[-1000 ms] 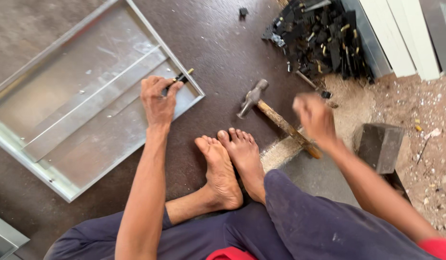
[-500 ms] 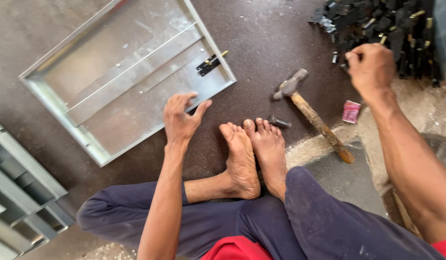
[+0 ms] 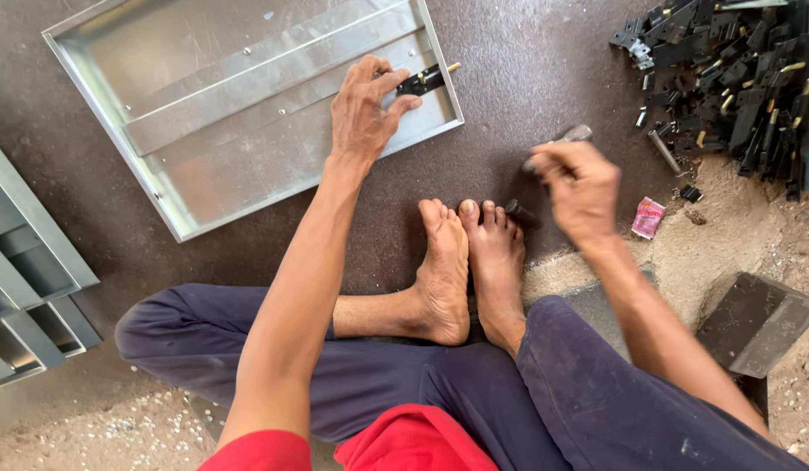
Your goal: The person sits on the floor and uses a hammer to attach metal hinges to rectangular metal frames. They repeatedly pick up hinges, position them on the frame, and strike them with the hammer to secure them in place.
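Note:
My left hand (image 3: pixel 363 109) rests on the right part of a shallow sheet-metal tray (image 3: pixel 204 187), its fingers pinching a small black latch with a brass pin (image 3: pixel 425 80) at the tray's right edge. My right hand (image 3: pixel 579 187), blurred by motion, is closed around the handle of a hammer whose metal head (image 3: pixel 569 137) sticks out above the fist. I sit on the dark floor with both bare feet (image 3: pixel 470 262) together between my hands.
A heap of black latch parts (image 3: pixel 727 78) lies at the top right. More metal trays (image 3: pixel 25 279) are stacked at the left edge. A small red packet (image 3: pixel 647 216) and a dark block (image 3: pixel 754 323) lie on the sandy ground at right.
My left hand moved up from the floor onto the tray and took hold of the black latch. My right hand came back from the parts heap and picked up the hammer.

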